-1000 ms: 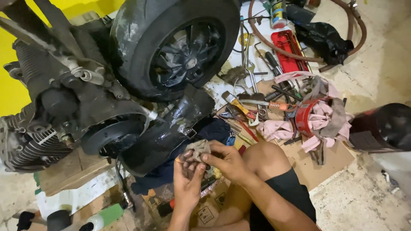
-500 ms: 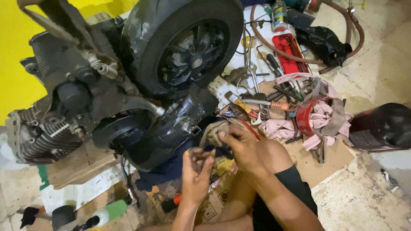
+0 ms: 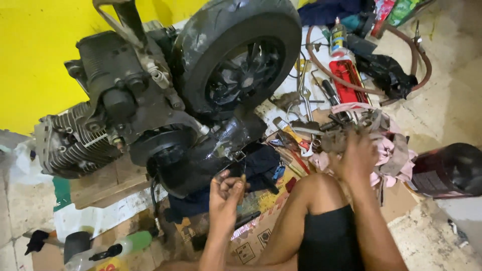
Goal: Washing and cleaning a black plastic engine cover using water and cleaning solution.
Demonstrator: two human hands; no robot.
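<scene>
Nearest the camera, on flattened cardboard [image 3: 251, 241] spread over the floor, a bent bare knee [image 3: 314, 193] is seen between two greasy hands. The left hand [image 3: 226, 193] is raised over the cardboard with its fingertips pinched narrowly on a small dark part [image 3: 224, 175]; the part is too small and blurred for its shape or long axis to be told. It sits just below the glossy black engine casing [image 3: 211, 155]. The right hand [image 3: 357, 153] is blurred; its grip is closed over a grimy grey rag [image 3: 335, 139], beside a crumpled pink cloth [image 3: 391, 150]. A dark, smooth, rounded container [image 3: 444, 170] lies to the right, on its side.

Further off, steel wrenches and screwdrivers [image 3: 301, 125] are scattered across the floor, most with their long axes running away from the camera. The casing runs lengthwise from lower left to upper right, up to a ribbed rubber tyre [image 3: 241, 55] on a black spoked wheel. A finned grey metal cylinder [image 3: 70, 145] is set at the left. Beyond, a flat red tool case [image 3: 349, 80], a curved brown hose [image 3: 361, 90] and a yellow wall [image 3: 35, 55] are seen.
</scene>
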